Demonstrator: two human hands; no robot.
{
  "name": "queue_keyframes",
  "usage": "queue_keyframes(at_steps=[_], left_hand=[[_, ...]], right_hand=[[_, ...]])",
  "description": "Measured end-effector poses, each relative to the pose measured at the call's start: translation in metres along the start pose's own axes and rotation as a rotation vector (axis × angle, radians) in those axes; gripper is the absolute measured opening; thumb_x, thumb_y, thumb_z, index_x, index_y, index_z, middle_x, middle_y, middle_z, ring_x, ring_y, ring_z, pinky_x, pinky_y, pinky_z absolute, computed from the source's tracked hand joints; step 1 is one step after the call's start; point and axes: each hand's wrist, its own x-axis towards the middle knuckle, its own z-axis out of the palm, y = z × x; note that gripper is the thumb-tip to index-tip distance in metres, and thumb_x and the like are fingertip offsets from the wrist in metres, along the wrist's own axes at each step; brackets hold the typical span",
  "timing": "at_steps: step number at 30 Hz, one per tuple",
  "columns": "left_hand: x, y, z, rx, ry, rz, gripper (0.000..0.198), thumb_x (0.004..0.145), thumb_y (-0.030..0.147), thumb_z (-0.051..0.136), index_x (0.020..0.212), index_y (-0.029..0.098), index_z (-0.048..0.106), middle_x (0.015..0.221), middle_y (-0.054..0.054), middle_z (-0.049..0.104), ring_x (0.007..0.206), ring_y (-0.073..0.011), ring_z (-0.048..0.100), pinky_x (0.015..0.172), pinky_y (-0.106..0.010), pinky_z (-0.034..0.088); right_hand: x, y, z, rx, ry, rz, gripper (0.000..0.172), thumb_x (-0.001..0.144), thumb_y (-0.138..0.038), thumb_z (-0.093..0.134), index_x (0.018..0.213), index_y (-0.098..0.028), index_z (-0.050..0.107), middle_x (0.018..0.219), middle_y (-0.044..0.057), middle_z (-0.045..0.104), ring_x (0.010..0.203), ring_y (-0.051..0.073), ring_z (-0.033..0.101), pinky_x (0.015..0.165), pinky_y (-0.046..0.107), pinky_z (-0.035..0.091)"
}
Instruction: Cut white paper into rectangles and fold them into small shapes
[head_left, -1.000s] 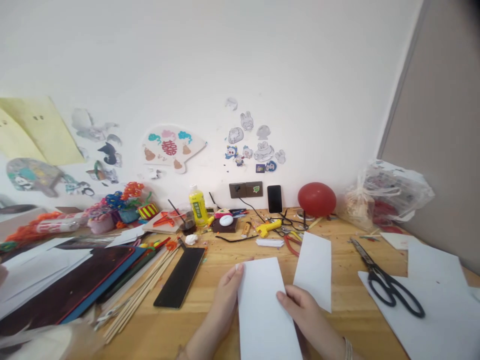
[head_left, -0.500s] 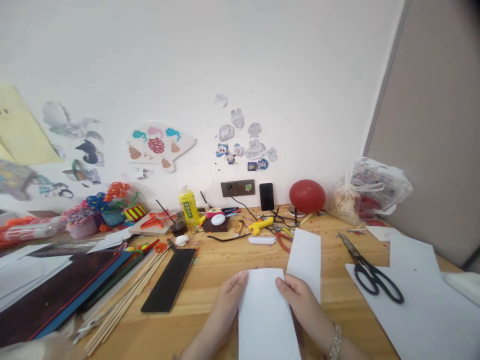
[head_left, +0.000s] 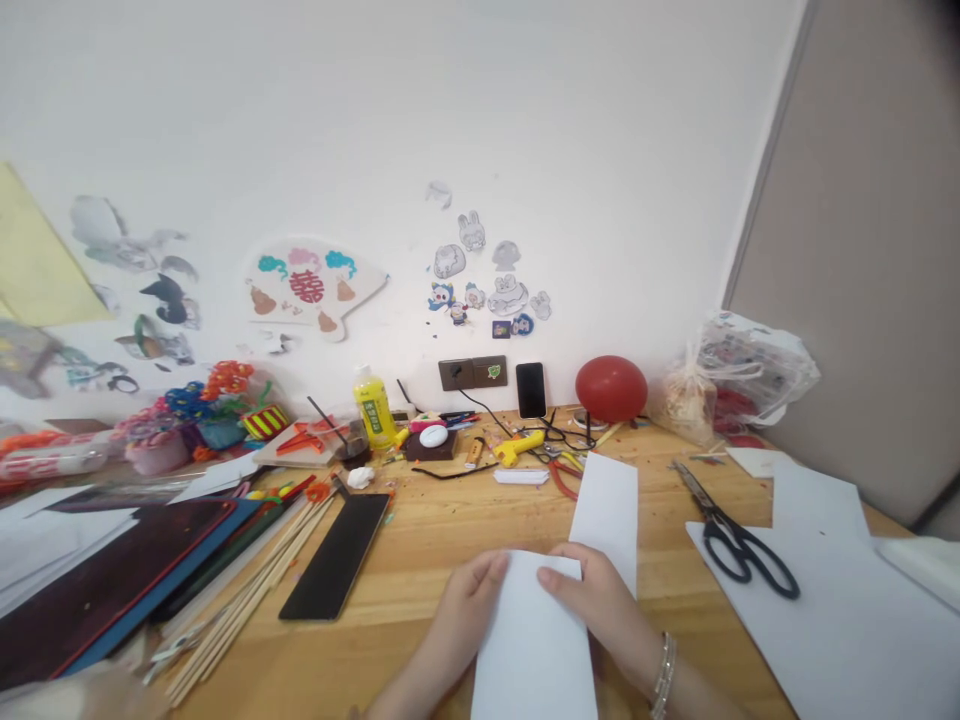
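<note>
A white sheet of paper (head_left: 534,650), long and narrow, is held up at the bottom middle of the head view. My left hand (head_left: 474,595) pinches its upper left edge, thumb on the face and fingers behind. My right hand (head_left: 596,595) grips the upper right part, its thumb lying across the face near the top. Both sets of fingers are partly hidden by the paper. Behind my right hand, a second white paper strip (head_left: 609,500) lies on the table.
Black-handled scissors (head_left: 739,540) rest on white paper (head_left: 847,620) at right. To the left lie a black slab (head_left: 337,555) and wooden sticks (head_left: 247,600). Along the wall are a yellow bottle (head_left: 375,408), a yellow glue gun (head_left: 519,448), a phone (head_left: 531,390) and a red balloon (head_left: 611,388).
My right thumb has moved left and inward over the paper's top, and the paper's top edge has dipped slightly and tilted. The whole view has shifted a little.
</note>
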Motion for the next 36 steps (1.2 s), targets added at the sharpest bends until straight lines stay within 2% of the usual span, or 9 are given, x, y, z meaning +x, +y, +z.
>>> queue_keyframes(at_steps=[4,9,14,18,20,23,27,32,36], left_hand=[[0.004,0.003,-0.008,0.033,0.017,0.033,0.049,0.068,0.059,0.060,0.084,0.014,0.072,0.081,-0.006,0.071,0.077,-0.0221,0.059,0.068,-0.027,0.043],[0.007,0.003,-0.012,0.044,0.001,0.031,0.050,0.069,0.060,0.058,0.083,0.014,0.070,0.076,-0.006,0.070,0.070,-0.0205,0.059,0.062,-0.026,0.043],[0.008,0.002,-0.013,0.056,0.039,0.047,0.049,0.068,0.061,0.059,0.078,0.014,0.069,0.072,-0.005,0.069,0.067,-0.0202,0.058,0.059,-0.026,0.043],[0.008,0.004,-0.015,0.066,0.112,0.079,0.049,0.068,0.061,0.058,0.079,0.015,0.069,0.074,-0.004,0.070,0.070,-0.0221,0.059,0.063,-0.027,0.044],[0.007,0.006,-0.014,0.073,0.124,0.096,0.047,0.068,0.060,0.058,0.079,0.016,0.070,0.076,-0.005,0.071,0.075,-0.0243,0.060,0.067,-0.029,0.045],[0.005,0.009,-0.012,0.085,0.136,0.127,0.043,0.069,0.056,0.059,0.081,0.017,0.071,0.082,-0.006,0.072,0.084,-0.0267,0.060,0.076,-0.031,0.045],[0.005,0.009,-0.012,0.085,0.165,0.154,0.041,0.070,0.053,0.059,0.084,0.017,0.071,0.089,-0.007,0.072,0.090,-0.0273,0.060,0.082,-0.031,0.044],[0.008,0.004,-0.014,0.084,0.169,0.164,0.043,0.069,0.054,0.060,0.085,0.017,0.072,0.091,-0.008,0.072,0.092,-0.0274,0.060,0.084,-0.032,0.044],[0.007,0.004,-0.012,0.098,0.148,0.165,0.044,0.070,0.056,0.058,0.084,0.017,0.072,0.089,-0.007,0.072,0.088,-0.0273,0.061,0.080,-0.032,0.046]], right_hand=[[-0.001,-0.004,-0.003,0.078,-0.094,-0.025,0.039,0.073,-0.049,0.058,0.082,-0.012,0.067,0.073,0.005,0.066,0.071,0.022,0.058,0.063,0.030,0.044],[-0.001,0.000,-0.005,0.181,-0.189,-0.025,0.043,0.079,-0.050,0.053,0.094,-0.013,0.067,0.078,0.006,0.068,0.077,0.024,0.060,0.070,0.034,0.046],[-0.003,-0.002,-0.006,0.208,-0.165,0.022,0.041,0.077,-0.051,0.056,0.092,-0.014,0.066,0.074,0.004,0.067,0.072,0.022,0.060,0.067,0.032,0.047],[-0.004,0.000,-0.004,0.255,-0.289,0.053,0.042,0.073,-0.048,0.062,0.097,-0.013,0.063,0.077,0.005,0.067,0.075,0.021,0.061,0.067,0.031,0.048],[-0.003,0.004,-0.001,0.246,-0.318,0.052,0.044,0.070,-0.049,0.065,0.094,-0.012,0.064,0.078,0.006,0.068,0.077,0.022,0.062,0.069,0.032,0.048],[-0.001,0.010,0.002,0.185,-0.291,0.037,0.046,0.066,-0.053,0.066,0.086,-0.011,0.064,0.077,0.007,0.068,0.077,0.024,0.062,0.067,0.033,0.048],[-0.001,0.010,0.001,0.128,-0.219,0.019,0.048,0.070,-0.059,0.059,0.077,-0.012,0.064,0.069,0.005,0.066,0.069,0.022,0.059,0.064,0.032,0.047],[-0.003,0.006,-0.001,0.103,-0.182,0.007,0.051,0.072,-0.063,0.054,0.071,-0.013,0.063,0.064,0.003,0.063,0.066,0.020,0.057,0.065,0.031,0.046],[-0.001,0.007,-0.001,0.087,-0.163,-0.024,0.053,0.073,-0.065,0.051,0.071,-0.013,0.063,0.064,0.003,0.063,0.066,0.020,0.056,0.066,0.031,0.046]])
